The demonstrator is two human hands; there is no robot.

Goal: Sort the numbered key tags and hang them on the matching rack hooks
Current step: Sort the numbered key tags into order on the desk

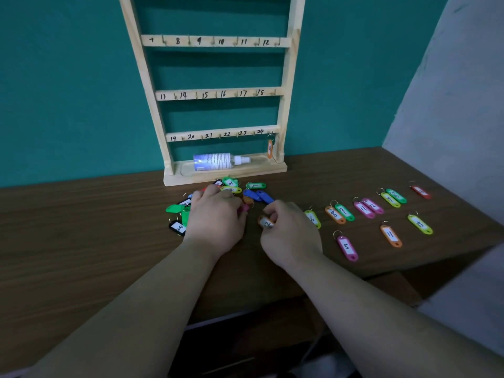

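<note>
Pinching an orange plastic key tag [266, 222] in my right hand [291, 231], I should read its number first; I cannot tell what my left hand [218, 218] grips.

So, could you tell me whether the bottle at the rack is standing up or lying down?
Lying down: the bottle rests on its side in the rack's base tray, white cap pointing right.

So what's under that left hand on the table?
Part of the tag pile. A pink tag pokes out past the left hand and green tags show at its outer edge; whatever lies beneath the palm is covered.
</note>
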